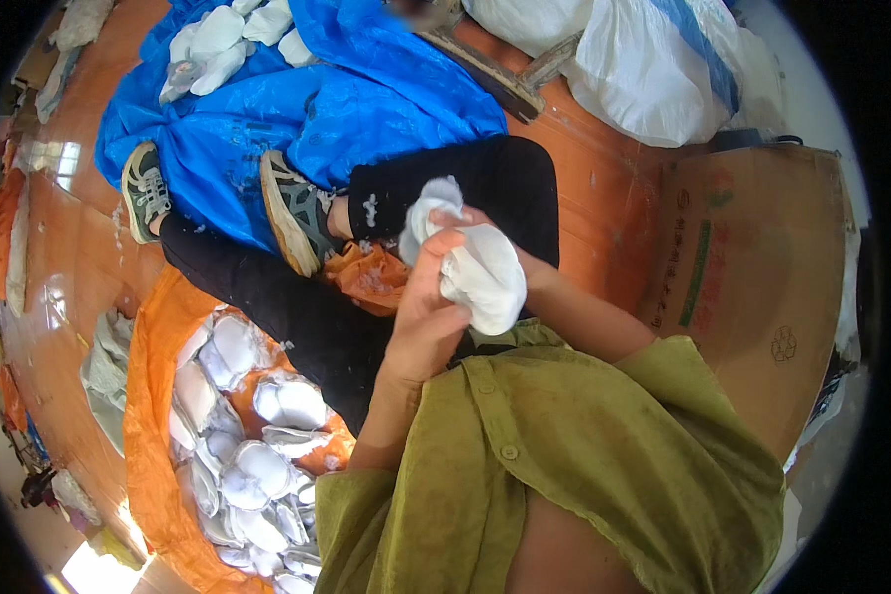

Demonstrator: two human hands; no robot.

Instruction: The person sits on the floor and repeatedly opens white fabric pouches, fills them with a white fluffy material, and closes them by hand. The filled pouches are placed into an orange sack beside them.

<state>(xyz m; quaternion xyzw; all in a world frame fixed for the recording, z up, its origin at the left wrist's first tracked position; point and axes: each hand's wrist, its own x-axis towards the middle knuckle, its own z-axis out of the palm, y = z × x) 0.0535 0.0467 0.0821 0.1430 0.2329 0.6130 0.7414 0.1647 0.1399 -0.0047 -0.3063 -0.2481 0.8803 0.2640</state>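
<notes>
In front of my body, both hands are closed around soft white molded pads that look like bra cups. My left hand [428,317] pinches a white pad [492,282] at its left edge, thumb and fingers pressed on it. My right hand [475,220] is partly hidden behind that pad, its fingers curled at the lower edge of a second, fluffier white piece [434,206]. Whether the two pieces are joined I cannot tell. To my left, an orange sack [153,396] lies spread with many similar white pads [257,470] heaped in it.
A blue sack [257,148] with more white pads [213,45] lies beyond my shoes. A cardboard box [752,267] stands at the right. White bulging sacks [643,79] and a wooden stool [495,74] are at the far right. Fluff clings to my black trousers [267,297].
</notes>
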